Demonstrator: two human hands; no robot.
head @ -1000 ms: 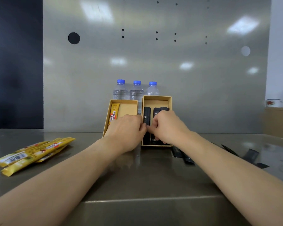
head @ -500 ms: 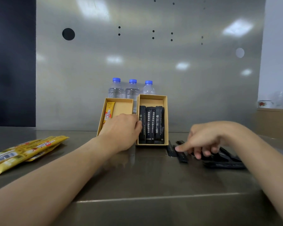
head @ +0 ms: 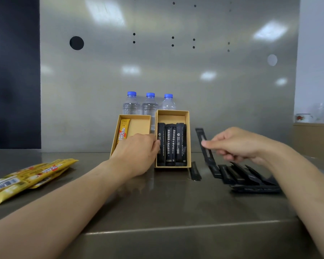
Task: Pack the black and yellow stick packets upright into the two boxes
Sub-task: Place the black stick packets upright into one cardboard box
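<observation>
1. In the head view we see two tan boxes standing on a grey metal surface (head: 157, 202), side by side and touching.
2. The left box (head: 138, 126) has one yellow packet (head: 123, 133) standing in its left corner.
3. The right box (head: 187, 139) has three black packets (head: 171, 144) standing in a row.
4. Our left hand (head: 137, 154) rests in front of the left box. Its fingers are curled against the left wall of the right box, by the first black packet. We cannot tell if it grips anything.
5. Our right hand (head: 239, 143) is up off the surface, to the right of the boxes. Its fingers are pinched shut on one black stick (head: 206, 146), which tilts a bit and looks blurry.
6. More black sticks (head: 251, 178) lie in a loose pile under the right hand, and a single one (head: 195, 171) lies just in front of the right box.
7. A pile of yellow packets (head: 30, 176) lies far to the left.
8. Three water bottles (head: 150, 105) with blue caps stand behind the boxes.
</observation>
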